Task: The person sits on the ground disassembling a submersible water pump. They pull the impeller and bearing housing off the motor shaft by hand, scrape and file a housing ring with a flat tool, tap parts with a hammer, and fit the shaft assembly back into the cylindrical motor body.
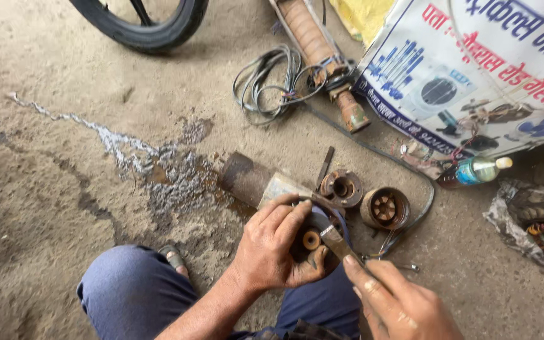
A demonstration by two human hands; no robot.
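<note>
Squatting on a stained concrete floor, a person works at a rusty round pump part, low in the frame's centre. At upper left is a tyre. The left hand wraps tightly around the part, steadying it. Just to its right, the right hand pinches a flat metal tool, tip against the part's rim. This looks like prying or scraping; steady leverage seems needed. Right of centre lie two rusty round housings; a printed banner fills the upper right.

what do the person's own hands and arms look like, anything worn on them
Both are bare: no gloves, rings or watch show. The left hand has dark grease smudges on its fingers, and its forearm has no sleeve. The right hand is bare too.
</note>
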